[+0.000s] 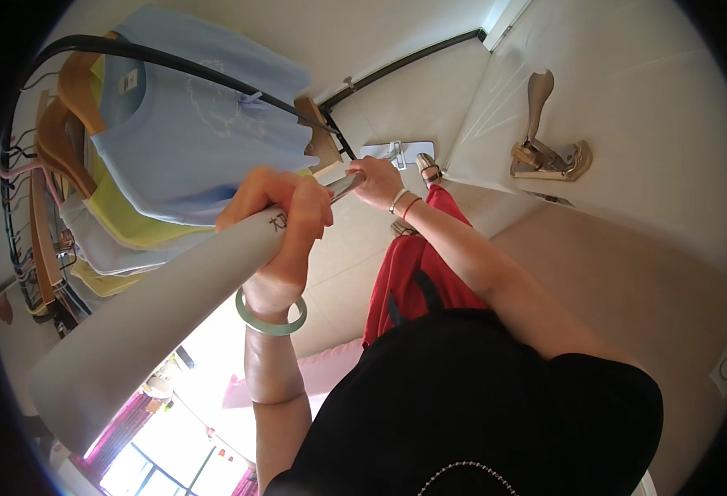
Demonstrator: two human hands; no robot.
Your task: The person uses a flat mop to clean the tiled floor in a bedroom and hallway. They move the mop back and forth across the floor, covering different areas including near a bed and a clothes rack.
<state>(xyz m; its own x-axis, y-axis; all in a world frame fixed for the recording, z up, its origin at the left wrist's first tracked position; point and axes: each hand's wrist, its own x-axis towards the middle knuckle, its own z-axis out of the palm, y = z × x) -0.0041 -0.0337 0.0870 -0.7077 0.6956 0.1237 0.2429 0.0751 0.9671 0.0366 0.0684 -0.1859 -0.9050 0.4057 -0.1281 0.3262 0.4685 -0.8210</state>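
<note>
A flat mop's thick pale-grey handle (165, 310) slants across the left half of the view, its near end large and close. My left hand (281, 215), a green bangle on its wrist, is wrapped round the upper part of the handle. Farther down, my right hand (376, 183) grips the thinner metal pole, with white and red bands at that wrist. The flat rectangular mop head (419, 150) lies on the floor at the foot of the door, just beyond my shoe (428, 168).
Left stands a black clothes rack (173, 58) with a light-blue shirt (206, 124), yellow-green garments and wooden hangers (70, 157). Right is a white door (628, 91) with a bronze lever handle (537, 107). A black rail (405, 62) runs near the far wall. Pink fabric (322, 364) shows behind my left arm.
</note>
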